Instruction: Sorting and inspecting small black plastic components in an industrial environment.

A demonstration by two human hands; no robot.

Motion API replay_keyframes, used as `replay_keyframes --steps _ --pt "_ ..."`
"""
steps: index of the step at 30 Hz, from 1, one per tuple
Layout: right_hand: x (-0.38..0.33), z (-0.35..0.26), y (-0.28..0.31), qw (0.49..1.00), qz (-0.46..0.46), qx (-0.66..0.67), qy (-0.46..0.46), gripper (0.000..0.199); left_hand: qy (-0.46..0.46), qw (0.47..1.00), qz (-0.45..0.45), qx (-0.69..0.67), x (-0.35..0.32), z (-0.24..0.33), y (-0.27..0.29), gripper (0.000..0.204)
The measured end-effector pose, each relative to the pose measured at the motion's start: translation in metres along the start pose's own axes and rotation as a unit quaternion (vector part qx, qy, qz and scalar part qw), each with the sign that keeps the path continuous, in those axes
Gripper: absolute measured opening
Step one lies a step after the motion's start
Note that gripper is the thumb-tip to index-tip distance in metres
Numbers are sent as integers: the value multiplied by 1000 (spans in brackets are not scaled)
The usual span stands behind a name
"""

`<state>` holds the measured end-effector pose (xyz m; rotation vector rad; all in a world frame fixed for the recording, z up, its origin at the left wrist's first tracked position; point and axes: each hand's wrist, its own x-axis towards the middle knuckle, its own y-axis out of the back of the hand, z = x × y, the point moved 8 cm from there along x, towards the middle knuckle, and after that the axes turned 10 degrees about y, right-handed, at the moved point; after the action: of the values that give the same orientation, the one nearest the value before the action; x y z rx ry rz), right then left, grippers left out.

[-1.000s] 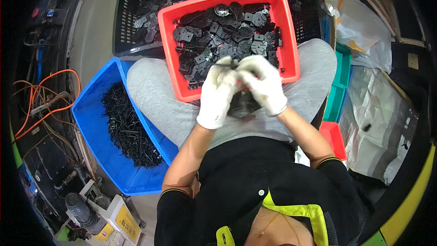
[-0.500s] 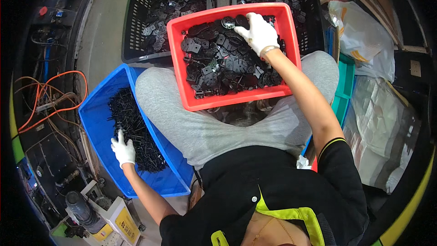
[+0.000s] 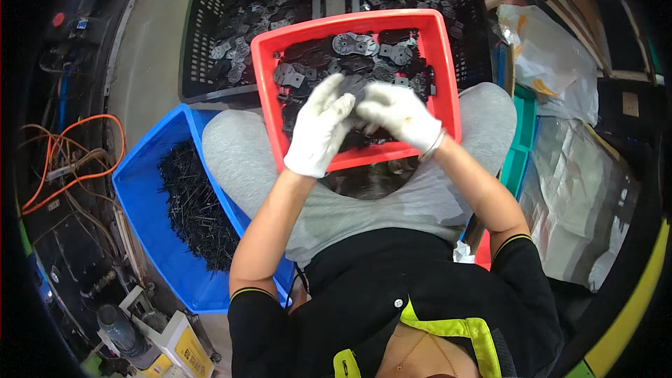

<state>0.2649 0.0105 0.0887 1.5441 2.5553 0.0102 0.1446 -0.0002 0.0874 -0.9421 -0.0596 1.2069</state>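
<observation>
Both my hands wear white gloves and meet above a red tray [image 3: 448,91] on my lap. The tray holds many flat black plastic parts [image 3: 355,45]. My left hand [image 3: 320,126] is curled, its fingertips close together; whatever they pinch is too small to make out. My right hand [image 3: 400,115], slightly blurred, is closed at the edge of a dark flat plastic part [image 3: 355,87] between the two hands. Left of my leg, a blue bin [image 3: 150,234] holds a heap of thin black pins [image 3: 199,217].
Beyond the tray stands a black crate [image 3: 203,63] with similar parts on both sides of its divider. A teal bin [image 3: 521,140] is by my right leg, near plastic bags [image 3: 553,63]. Orange cable [image 3: 77,175] and machinery lie at left.
My left hand has left the pins in the blue bin and come over the red tray. My right hand has drawn back from the tray's far side toward it.
</observation>
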Motion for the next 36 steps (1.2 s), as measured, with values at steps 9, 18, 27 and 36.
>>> replay_keyframes --steps 9,18,27,36 --pt "23 -8 91 785 141 -594 106 25 83 979 -70 -175 22 -27 22 38" --pt "41 18 82 694 60 -713 85 12 105 961 -52 -250 22 -24 18 56" --pt "-20 -52 -27 832 -11 -440 338 31 202 955 -58 -207 6 -41 4 77" --pt "14 -45 25 860 191 -400 251 19 130 952 -80 -265 13 -38 13 53"
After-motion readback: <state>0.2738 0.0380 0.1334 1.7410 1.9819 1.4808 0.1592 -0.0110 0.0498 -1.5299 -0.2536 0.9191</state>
